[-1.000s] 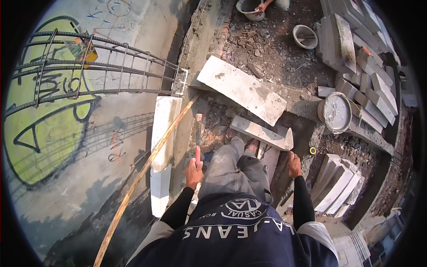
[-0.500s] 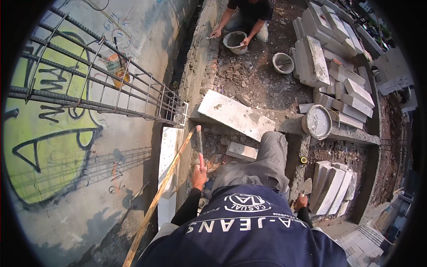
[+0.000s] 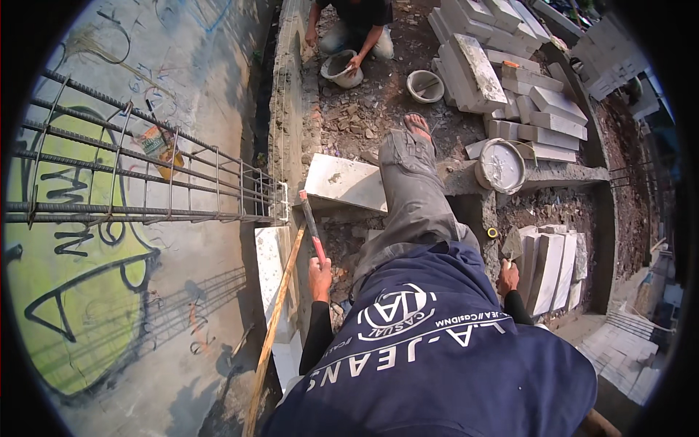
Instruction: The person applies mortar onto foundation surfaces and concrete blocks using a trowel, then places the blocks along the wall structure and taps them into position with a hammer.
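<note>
My left hand (image 3: pixel 320 278) is closed round the red end of a long, narrow red-and-grey tool (image 3: pixel 312 227); its exact kind I cannot make out. The tool points away from me, its pinkish tip near a pale block (image 3: pixel 345 182) lying on the low concrete beam. A wooden stick (image 3: pixel 280 291) leans beside this hand, across a white block (image 3: pixel 272 256). On the right, my right hand (image 3: pixel 508 277) grips a trowel (image 3: pixel 513 245), its grey blade pointing away. Several pale blocks (image 3: pixel 555 266) stand on edge just right of it.
Rebar caging (image 3: pixel 145 175) juts out along the painted wall (image 3: pixel 175 291). A bucket of grey mix (image 3: pixel 499 166) sits on the beam. Farther off, a co-worker (image 3: pixel 364 36) crouches at a bucket (image 3: pixel 341 71), near another bucket (image 3: pixel 425 87) and stacked blocks (image 3: pixel 477 73). Rubble covers the ground.
One of my legs has stepped forward, its sandalled foot now beyond the beam, covering part of the pale block. My view has shifted right. Both hands keep their tools.
</note>
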Action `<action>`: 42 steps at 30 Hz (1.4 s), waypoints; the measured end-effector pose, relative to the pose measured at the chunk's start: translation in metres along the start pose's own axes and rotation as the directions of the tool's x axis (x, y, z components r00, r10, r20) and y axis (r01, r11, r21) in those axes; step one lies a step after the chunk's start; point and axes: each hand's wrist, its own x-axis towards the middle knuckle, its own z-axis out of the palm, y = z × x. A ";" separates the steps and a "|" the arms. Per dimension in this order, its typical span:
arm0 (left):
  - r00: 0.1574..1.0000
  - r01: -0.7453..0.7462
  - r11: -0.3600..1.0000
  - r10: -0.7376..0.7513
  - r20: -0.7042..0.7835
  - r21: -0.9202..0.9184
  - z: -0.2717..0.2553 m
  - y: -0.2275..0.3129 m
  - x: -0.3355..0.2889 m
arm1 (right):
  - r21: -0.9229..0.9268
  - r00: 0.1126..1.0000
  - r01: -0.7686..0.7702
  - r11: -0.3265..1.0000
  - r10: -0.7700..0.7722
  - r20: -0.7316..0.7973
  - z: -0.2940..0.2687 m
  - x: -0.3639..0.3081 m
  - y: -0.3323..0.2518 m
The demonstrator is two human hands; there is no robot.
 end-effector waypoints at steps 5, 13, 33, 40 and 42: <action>0.998 0.053 0.994 -0.051 0.021 -0.097 0.004 -0.012 0.041 | -0.111 0.953 0.295 0.949 -0.284 0.107 0.017 0.019 -0.154; 0.975 -0.133 0.922 0.057 0.215 0.362 0.009 0.221 0.117 | 0.043 0.821 0.533 0.845 -0.528 0.217 0.076 0.101 -0.421; 0.531 -0.798 0.565 0.493 0.689 0.211 0.232 0.697 0.378 | -0.041 0.477 0.500 0.865 -0.236 0.847 0.069 0.383 -0.659; 0.880 -0.356 0.888 0.214 0.423 0.290 0.159 0.689 0.465 | -0.271 0.857 0.211 0.939 -0.044 0.514 0.076 0.413 -0.628; 0.928 -0.327 0.850 0.206 0.311 0.412 0.136 0.659 0.499 | -0.268 0.901 0.139 0.953 -0.009 0.433 0.070 0.424 -0.622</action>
